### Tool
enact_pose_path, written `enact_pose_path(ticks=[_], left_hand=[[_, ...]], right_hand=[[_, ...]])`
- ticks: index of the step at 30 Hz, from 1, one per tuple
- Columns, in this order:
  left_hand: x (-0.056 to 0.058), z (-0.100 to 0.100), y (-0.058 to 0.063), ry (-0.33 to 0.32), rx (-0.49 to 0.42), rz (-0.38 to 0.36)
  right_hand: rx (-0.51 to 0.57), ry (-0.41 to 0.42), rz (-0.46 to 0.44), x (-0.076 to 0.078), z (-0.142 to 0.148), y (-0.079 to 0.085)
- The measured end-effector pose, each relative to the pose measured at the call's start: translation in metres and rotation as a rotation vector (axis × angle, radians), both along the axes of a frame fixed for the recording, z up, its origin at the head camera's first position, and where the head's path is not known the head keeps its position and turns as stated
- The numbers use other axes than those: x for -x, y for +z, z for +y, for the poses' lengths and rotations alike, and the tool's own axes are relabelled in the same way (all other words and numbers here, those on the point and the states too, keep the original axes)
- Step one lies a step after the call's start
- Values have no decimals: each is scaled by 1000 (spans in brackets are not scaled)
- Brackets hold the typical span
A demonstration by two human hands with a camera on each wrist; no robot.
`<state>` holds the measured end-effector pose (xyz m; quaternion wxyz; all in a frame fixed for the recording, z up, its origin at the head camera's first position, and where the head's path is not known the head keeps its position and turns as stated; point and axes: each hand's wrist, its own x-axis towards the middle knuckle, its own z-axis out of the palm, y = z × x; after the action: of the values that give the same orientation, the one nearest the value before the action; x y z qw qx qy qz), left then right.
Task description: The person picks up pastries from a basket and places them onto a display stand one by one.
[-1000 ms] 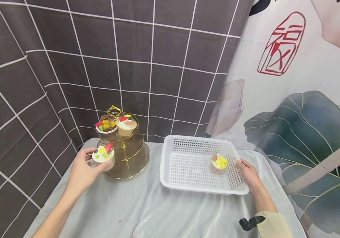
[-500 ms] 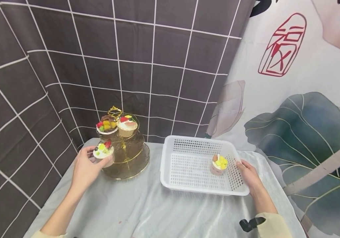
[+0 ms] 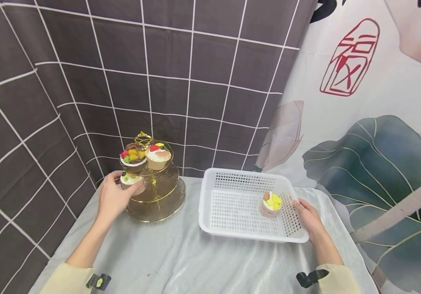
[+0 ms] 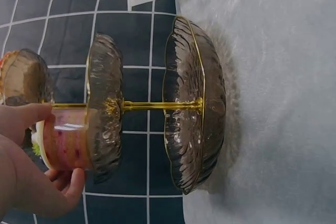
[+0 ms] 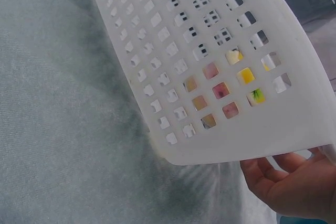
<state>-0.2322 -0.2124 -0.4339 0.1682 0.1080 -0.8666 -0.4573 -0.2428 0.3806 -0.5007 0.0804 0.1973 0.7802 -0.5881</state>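
My left hand [image 3: 112, 200] grips a clear dessert cup [image 3: 130, 180] topped with cream and fruit, at the left side of a gold-and-smoky-glass tiered stand [image 3: 166, 206]. In the left wrist view, thumb and fingers pinch the pink-layered dessert cup [image 4: 65, 140], its base right at the middle tier [image 4: 104, 124]. On the top tier sit a mango-topped dessert cup [image 3: 134, 157] and a cream-topped tart [image 3: 157, 158]. At the far right my right hand [image 3: 309, 216] holds the end of a white plastic basket [image 3: 240, 235], fingers curled at its rim.
Inside the basket, near its right end, stands a yellow-topped dessert cup [image 3: 270, 204]. A pale cloth [image 3: 181, 265] covers the table. Behind the stand hangs a dark grid-patterned curtain [image 3: 166, 94], with a printed white one [image 3: 343, 143] at right.
The left hand has carried the dessert cup slightly up and to the right, in over the stand's middle tier. Right hand and basket have stayed in place.
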Motion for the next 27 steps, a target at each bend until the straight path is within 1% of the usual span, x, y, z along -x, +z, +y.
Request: enact_pose_path(ticks=[5,9,18,27], left_hand=[[11,1,-2,7,-22,-26],[16,1,-6,8,-21,-25],[16,0,-9,-20,22,-30],[18,0,-9,-33,50,-56]], right_hand=[[-1,4,-3,1,1,0],[2,3,-15,0,1,0],[-4,0,-13,-1,0,1],[2,8,-5,-2,1,2]])
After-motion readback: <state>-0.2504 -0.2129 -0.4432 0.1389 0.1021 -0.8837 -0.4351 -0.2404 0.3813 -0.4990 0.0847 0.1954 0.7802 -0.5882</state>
